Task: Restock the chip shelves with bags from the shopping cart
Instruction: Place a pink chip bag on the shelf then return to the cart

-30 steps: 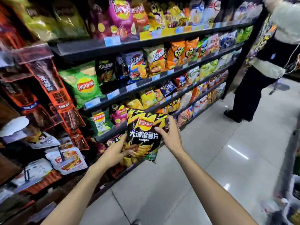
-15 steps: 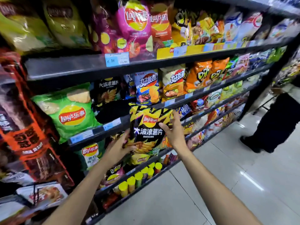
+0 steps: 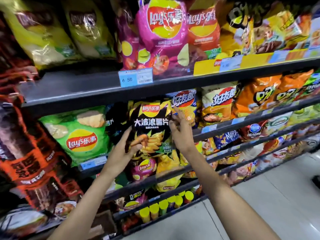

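A black and yellow Lay's chip bag [image 3: 151,122] stands upright at the front of the second shelf [image 3: 242,124], between a green Lay's bag [image 3: 78,134] and a blue chip bag [image 3: 186,104]. My left hand [image 3: 127,148] grips the black bag's lower left side, thumb across its front. My right hand [image 3: 180,130] pinches its right edge with bent fingers. Another black bag [image 3: 114,122] sits just behind it on the left. The shopping cart is out of view.
The shelf above [image 3: 86,89] carries pink, orange and yellow bags and a 6.50 price tag [image 3: 129,79]. Lower shelves hold more bags and yellow-capped tubes [image 3: 154,209]. Red snack packs [image 3: 32,163] hang at left. Tiled floor [image 3: 277,205] lies at right.
Both hands have lifted the black bag from below the shelf edge up into the second shelf. The view has moved closer to the shelves, and the person in the aisle is gone from view.
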`<state>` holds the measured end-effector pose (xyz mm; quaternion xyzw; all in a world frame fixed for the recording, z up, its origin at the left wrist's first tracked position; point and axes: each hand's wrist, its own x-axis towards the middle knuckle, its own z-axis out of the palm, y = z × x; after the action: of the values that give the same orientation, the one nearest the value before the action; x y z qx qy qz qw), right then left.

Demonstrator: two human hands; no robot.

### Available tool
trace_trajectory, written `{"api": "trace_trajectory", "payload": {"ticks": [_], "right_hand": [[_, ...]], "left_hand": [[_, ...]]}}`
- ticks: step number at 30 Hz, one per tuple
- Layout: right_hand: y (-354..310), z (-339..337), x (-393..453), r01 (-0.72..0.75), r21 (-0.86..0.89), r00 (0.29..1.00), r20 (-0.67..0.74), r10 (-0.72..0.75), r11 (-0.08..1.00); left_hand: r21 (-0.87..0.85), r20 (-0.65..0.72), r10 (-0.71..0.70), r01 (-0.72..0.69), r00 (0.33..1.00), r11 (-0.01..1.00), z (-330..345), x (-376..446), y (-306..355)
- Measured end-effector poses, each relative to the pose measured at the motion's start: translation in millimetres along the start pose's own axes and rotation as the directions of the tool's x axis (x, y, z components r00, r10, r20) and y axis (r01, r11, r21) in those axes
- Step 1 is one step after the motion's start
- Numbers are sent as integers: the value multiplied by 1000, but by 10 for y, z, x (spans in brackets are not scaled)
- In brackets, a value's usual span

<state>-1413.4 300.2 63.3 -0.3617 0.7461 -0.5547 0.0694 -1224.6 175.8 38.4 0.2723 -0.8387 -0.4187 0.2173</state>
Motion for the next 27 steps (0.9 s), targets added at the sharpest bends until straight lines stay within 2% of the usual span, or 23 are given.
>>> {"api": "trace_trajectory", "payload": {"ticks": [7,13,16,20,27], "right_hand": [[254,-75,245,138,38,971,193,-143,990],[487,-236,359,282,83,887,357,-293,956],[521,-277,428,251,91,850,456,-265,964],[478,-282,474,239,97,815,520,-254,966],[491,-122,553,264,53,759,604,-241,963]], "left_hand": [[15,-183,-117,122,976,992,114,262,74],[-15,-295,-156,159,943,987,318,379,129],[-32,-341,-151,148,928,988,385,401,153],[3,-372,-139,151,918,988,439,441,235],[62,-326,-190,222,926,973,396,595,169]]}}
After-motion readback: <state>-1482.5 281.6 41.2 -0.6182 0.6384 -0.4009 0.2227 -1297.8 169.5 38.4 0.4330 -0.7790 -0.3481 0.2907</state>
